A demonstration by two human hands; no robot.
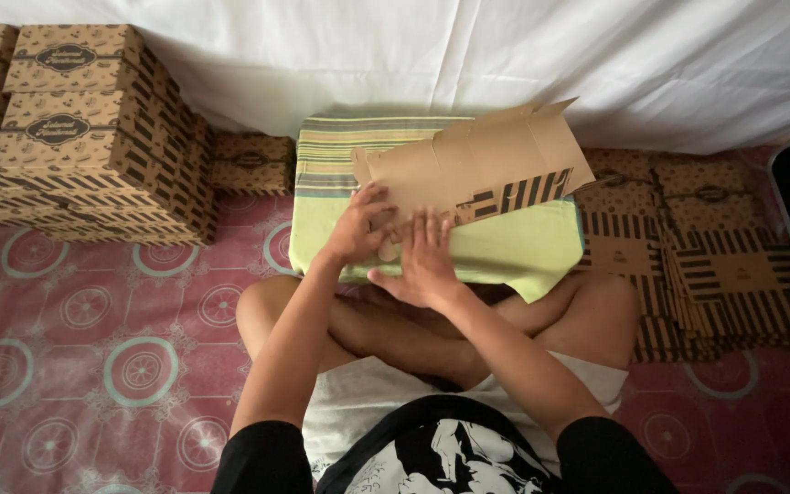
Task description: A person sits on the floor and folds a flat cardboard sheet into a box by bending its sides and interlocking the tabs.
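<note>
Flat cardboard box blank (477, 169), brown with a band of black stripes near its lower edge, lies tilted across a yellow-green striped cushion (505, 247) in front of our crossed legs. To our left we see a stack of folded boxes (84, 137), brown with black striped borders and a dark oval label on each face; one more small box (250, 163) sits between that stack and the cushion. To our right, a pile of flat blanks (706, 256) fans out on the floor, same stripes, same ovals. The floor mat (93, 348) is pink with pale green circles, and a white sheet (413, 55) hangs behind.

Now the hands: our left hand (356, 229) curls at the blank's lower left corner, fingers bent onto the edge. Our right hand (425, 261) lies just beside it, fingers straight and close together, pressing flat on the cardboard. We cannot tell whether the left actually pinches the flap.
</note>
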